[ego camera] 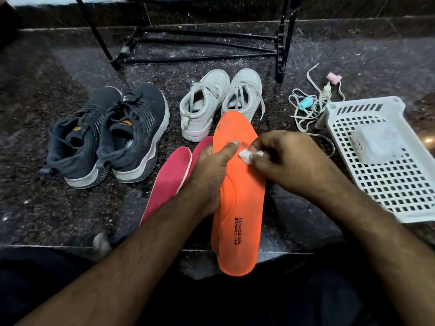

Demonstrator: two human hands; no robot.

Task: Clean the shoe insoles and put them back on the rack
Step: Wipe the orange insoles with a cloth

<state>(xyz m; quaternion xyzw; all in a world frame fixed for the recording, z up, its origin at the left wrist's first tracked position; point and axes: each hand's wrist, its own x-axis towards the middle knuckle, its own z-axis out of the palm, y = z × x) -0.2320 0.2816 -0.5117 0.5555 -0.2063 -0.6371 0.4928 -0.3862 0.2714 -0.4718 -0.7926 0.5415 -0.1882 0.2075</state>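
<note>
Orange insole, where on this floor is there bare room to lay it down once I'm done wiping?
Bare floor lies left of the dark sneakers, and near you between the pink insoles and the step edge. Crowded: the laces and white basket on the right.

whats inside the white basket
A pale, cloudy block-like thing lies in the white basket near its far end; what it is cannot be told. The rest shows bare mesh, though the picture's edge cuts off the right side.
</note>
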